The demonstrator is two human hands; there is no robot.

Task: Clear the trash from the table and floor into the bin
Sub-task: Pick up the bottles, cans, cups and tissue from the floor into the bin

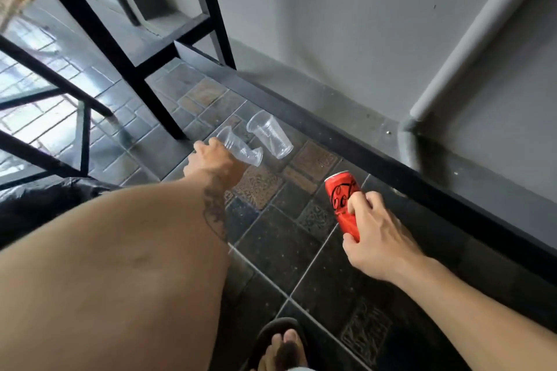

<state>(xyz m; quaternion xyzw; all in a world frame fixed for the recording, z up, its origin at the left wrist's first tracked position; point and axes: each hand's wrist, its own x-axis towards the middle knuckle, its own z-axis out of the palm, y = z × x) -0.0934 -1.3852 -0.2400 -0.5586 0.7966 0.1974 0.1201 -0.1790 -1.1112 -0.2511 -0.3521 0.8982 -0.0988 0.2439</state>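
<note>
The left hand (211,156) holds a crumpled clear cup (241,149) just above the floor (280,238), beside a second cup (269,137) lying on its side. The right hand (376,232) grips a red can (343,205). The cups look light and flimsy, best taken gently at the rim; the can seems stiff and smooth, safest around its middle.

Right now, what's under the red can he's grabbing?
Under the red can is dark tiled floor. The right hand grips the can's lower end, so the tile directly beneath it and the can's underside are hidden. No other trash shows there.
</note>
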